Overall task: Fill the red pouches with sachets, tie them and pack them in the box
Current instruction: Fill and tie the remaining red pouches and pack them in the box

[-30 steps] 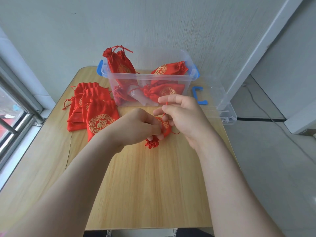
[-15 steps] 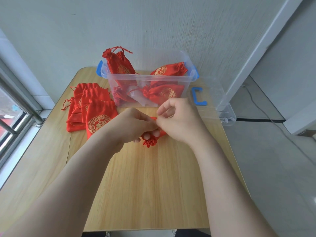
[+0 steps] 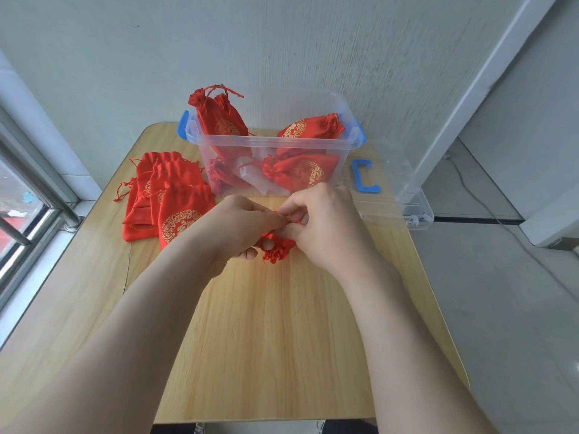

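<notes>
While left hand (image 3: 238,227) grips it, right hand (image 3: 329,227) pinching its cord (image 3: 295,221), red pouch (image 3: 277,249) bunched between them

Single head-worn wide-angle view, forward and down, close over the wooden table (image 3: 282,339)

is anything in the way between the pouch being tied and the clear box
Nothing visible. The pouch, gripped by the left hand and right hand, is just in front of the clear box, whose top is open; its lid lies to the right.
</notes>
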Action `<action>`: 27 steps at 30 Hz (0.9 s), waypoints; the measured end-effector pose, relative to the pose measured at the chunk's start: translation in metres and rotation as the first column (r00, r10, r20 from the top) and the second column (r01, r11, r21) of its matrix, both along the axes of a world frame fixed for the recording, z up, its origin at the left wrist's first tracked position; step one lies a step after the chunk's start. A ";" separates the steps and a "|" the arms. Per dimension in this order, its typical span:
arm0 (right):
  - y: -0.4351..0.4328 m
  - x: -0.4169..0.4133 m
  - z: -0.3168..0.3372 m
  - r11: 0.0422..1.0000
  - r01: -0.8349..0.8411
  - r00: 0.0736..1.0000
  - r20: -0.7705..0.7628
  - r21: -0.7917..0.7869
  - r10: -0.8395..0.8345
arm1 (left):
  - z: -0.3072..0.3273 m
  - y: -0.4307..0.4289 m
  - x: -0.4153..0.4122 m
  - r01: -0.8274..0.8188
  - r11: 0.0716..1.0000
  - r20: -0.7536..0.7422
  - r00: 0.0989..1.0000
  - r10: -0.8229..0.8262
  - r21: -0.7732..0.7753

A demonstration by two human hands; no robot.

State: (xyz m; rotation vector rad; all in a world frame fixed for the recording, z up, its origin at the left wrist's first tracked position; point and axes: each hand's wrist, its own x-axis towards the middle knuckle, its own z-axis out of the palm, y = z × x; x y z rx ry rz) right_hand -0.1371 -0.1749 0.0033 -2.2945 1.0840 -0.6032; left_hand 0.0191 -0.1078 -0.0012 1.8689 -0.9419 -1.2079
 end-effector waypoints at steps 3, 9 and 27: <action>0.000 0.000 -0.003 1.000 0.006 0.999 -0.043 -0.020 -0.007 | -0.002 -0.001 -0.001 -0.035 0.999 -0.052 0.998 0.035 -0.011; -0.004 0.000 -0.008 1.000 0.027 0.992 -0.120 -0.008 -0.028 | 0.001 0.002 0.000 -0.112 0.990 -0.053 0.993 0.108 -0.081; -0.010 -0.003 -0.004 0.764 0.061 0.971 0.137 0.642 -0.193 | -0.004 0.005 -0.004 -0.082 0.949 0.320 0.929 0.183 -0.305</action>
